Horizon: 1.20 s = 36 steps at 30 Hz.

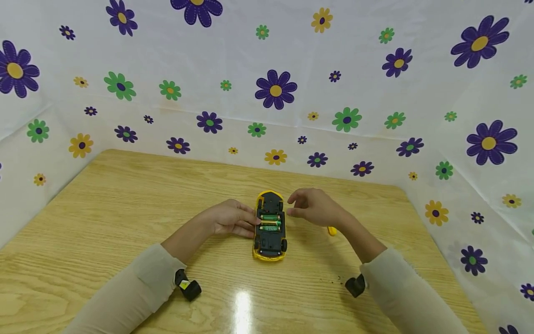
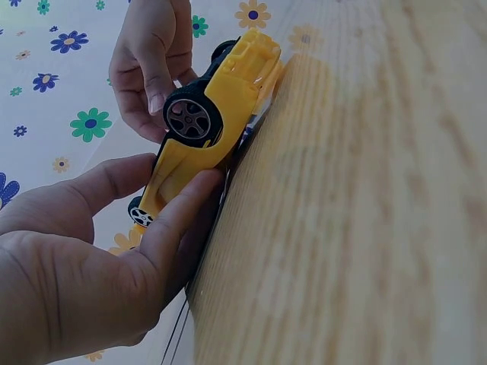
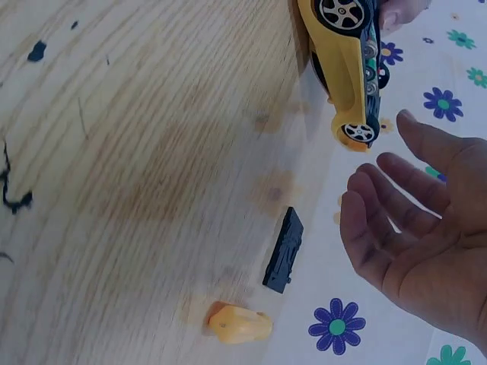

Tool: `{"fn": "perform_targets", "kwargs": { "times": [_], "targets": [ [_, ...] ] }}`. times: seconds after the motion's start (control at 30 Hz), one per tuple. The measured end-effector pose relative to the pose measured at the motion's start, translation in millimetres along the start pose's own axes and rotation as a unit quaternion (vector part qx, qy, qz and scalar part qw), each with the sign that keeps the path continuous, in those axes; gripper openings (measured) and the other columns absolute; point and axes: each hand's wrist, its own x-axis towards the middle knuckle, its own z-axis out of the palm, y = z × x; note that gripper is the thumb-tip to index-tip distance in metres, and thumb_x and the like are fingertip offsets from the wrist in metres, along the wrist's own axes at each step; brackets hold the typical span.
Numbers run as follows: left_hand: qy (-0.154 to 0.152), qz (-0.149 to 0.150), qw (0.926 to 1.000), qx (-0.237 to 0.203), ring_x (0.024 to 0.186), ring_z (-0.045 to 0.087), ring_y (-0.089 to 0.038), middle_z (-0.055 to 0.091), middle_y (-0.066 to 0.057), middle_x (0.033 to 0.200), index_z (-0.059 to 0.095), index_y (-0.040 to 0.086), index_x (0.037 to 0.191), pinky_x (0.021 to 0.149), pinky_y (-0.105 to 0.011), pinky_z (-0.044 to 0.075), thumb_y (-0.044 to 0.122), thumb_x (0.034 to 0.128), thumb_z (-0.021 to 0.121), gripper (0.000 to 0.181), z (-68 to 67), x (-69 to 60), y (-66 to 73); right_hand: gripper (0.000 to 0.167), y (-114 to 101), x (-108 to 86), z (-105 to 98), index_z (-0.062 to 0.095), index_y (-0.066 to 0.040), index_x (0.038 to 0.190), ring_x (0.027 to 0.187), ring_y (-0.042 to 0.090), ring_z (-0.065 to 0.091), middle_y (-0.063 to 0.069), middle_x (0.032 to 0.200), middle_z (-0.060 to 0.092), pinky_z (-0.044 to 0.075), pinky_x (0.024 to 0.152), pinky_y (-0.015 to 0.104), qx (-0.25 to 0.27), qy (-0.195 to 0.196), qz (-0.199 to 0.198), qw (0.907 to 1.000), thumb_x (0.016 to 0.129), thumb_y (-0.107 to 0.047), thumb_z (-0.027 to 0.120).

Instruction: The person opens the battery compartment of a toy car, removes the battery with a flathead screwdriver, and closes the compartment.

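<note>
A yellow toy car (image 1: 269, 253) lies upside down on the wooden table, its black underside facing up. Three green batteries (image 1: 270, 222) sit side by side in the uncovered compartment in its middle. From the left, my left hand (image 1: 233, 218) holds the car, thumb at the underside's edge and fingers along the yellow side, as the left wrist view shows. Just off the car's right side hovers my right hand (image 1: 314, 206), fingers loosely bent and nothing in them. A black battery cover (image 3: 284, 252) lies on the table near the right hand.
A small yellow piece (image 3: 240, 324) lies beside the cover; in the head view the right forearm partly hides it. Small dark marks (image 3: 36, 52) dot the table near the right wrist. A flowered white cloth (image 1: 233, 55) stands behind the table and along its sides.
</note>
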Motion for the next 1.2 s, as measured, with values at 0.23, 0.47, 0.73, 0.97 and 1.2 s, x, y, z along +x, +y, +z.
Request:
{"fn": "perform_targets", "kwargs": {
  "times": [0.23, 0.47, 0.73, 0.97, 1.2],
  "targets": [
    [-0.003, -0.001, 1.0, -0.003, 0.098, 0.072, -0.029, 0.07, -0.022, 0.115, 0.06, -0.013, 0.13, 0.094, -0.044, 0.061, -0.001, 0.0971, 0.067, 0.035, -0.2, -0.3, 1.0, 0.03, -6.2, 0.2, 8.1, 0.07, -0.006, 0.12, 0.085, 0.013, 0.067, 0.0, 0.099, 0.071, 0.059, 0.075, 0.032, -0.007, -0.007, -0.044, 0.999, 0.097, -0.025, 0.074],
    [-0.002, -0.001, 1.0, -0.005, 0.096, 0.073, -0.028, 0.07, -0.021, 0.114, 0.059, -0.013, 0.131, 0.093, -0.044, 0.061, -0.001, 0.097, 0.067, 0.037, -0.7, 0.6, 0.1, 0.026, -16.7, -0.8, 13.0, 0.071, -0.007, 0.118, 0.088, 0.016, 0.068, 0.001, 0.1, 0.07, 0.06, 0.073, 0.03, 0.01, -0.015, -0.057, 0.9982, 0.096, -0.018, 0.076],
    [-0.002, -0.004, 1.0, -0.006, 0.097, 0.073, -0.028, 0.069, -0.021, 0.116, 0.054, -0.012, 0.137, 0.094, -0.044, 0.061, 0.0, 0.0973, 0.067, 0.043, -0.6, 0.3, 0.5, 0.026, -20.6, 1.3, 17.7, 0.07, -0.006, 0.119, 0.087, 0.016, 0.068, 0.001, 0.099, 0.07, 0.06, 0.076, 0.028, 0.007, -0.032, -0.075, 0.9966, 0.096, -0.016, 0.075],
    [-0.004, -0.005, 0.9999, -0.01, 0.098, 0.072, -0.029, 0.068, -0.022, 0.118, 0.049, -0.013, 0.14, 0.094, -0.044, 0.061, 0.0, 0.0969, 0.067, 0.049, -0.2, 0.5, 0.7, 0.026, -22.6, 1.7, 19.6, 0.07, -0.006, 0.119, 0.088, 0.013, 0.068, 0.0, 0.098, 0.072, 0.061, 0.078, 0.03, -0.008, -0.031, -0.084, 0.996, 0.095, -0.015, 0.075],
    [0.002, -0.006, 0.9999, -0.012, 0.098, 0.073, -0.029, 0.068, -0.022, 0.119, 0.044, -0.013, 0.144, 0.094, -0.044, 0.061, -0.001, 0.0965, 0.067, 0.054, -0.1, 0.1, 0.8, 0.024, -26.6, -0.8, 23.4, 0.071, -0.007, 0.117, 0.088, 0.016, 0.069, 0.001, 0.098, 0.07, 0.06, 0.075, 0.031, 0.03, -0.019, -0.041, 0.9985, 0.094, -0.013, 0.077]
  ]
}}
